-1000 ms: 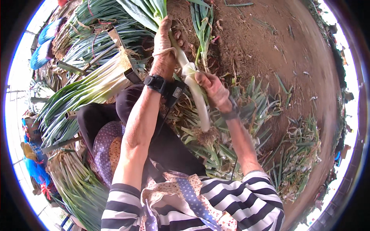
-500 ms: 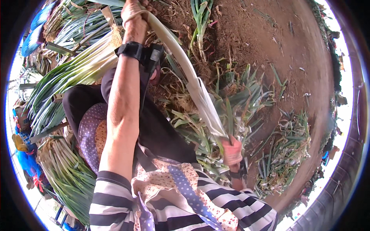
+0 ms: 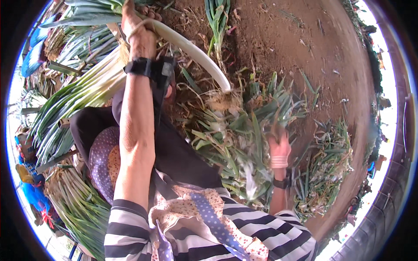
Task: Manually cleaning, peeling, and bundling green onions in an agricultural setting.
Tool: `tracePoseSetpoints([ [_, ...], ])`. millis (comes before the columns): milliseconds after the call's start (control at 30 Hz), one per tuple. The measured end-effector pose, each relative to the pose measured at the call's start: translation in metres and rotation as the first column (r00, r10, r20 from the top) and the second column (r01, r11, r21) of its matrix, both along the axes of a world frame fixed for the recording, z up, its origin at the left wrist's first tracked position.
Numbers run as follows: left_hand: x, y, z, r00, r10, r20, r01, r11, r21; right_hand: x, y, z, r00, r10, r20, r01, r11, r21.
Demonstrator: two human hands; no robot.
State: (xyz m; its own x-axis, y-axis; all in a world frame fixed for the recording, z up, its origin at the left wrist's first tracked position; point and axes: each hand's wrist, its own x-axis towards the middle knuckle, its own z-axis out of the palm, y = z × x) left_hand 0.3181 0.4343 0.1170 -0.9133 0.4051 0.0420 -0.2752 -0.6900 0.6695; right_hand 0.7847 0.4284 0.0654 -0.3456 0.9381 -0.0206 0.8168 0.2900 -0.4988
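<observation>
The leek [image 3: 194, 48] in my left fingers [image 3: 154, 15] has a long, smooth, white stem bowing down rightward, broad green leaves [image 3: 87, 19] spread leftward past my grip, and shaggy brown roots [image 3: 223, 101] at its lower end, over the leafy litter [image 3: 237, 145].

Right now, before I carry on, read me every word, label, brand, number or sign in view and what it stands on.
No text can be read here.
Long, white-stemmed green leek in the left hand: no print visible.
Black boxy device at the left wrist: any marking is too small and blurred to read.
Bright blue plastic-looking bundle at lower left: too small to tell any print.
</observation>
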Motion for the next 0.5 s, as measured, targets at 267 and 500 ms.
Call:
tracePoseSetpoints([
  [267,0.012,0.002,-0.001,0.947,-0.001,0.322,-0.012,0.999,0.039,-0.175,0.040,0.001,0.931,0.359,-0.071,-0.248,0.761,0.599],
  [500,0.013,-0.005,0.015,0.876,-0.371,0.308,0.261,0.902,0.344,-0.162,0.051,0.029,0.738,-0.099,-0.667,-0.385,0.750,-0.538],
])
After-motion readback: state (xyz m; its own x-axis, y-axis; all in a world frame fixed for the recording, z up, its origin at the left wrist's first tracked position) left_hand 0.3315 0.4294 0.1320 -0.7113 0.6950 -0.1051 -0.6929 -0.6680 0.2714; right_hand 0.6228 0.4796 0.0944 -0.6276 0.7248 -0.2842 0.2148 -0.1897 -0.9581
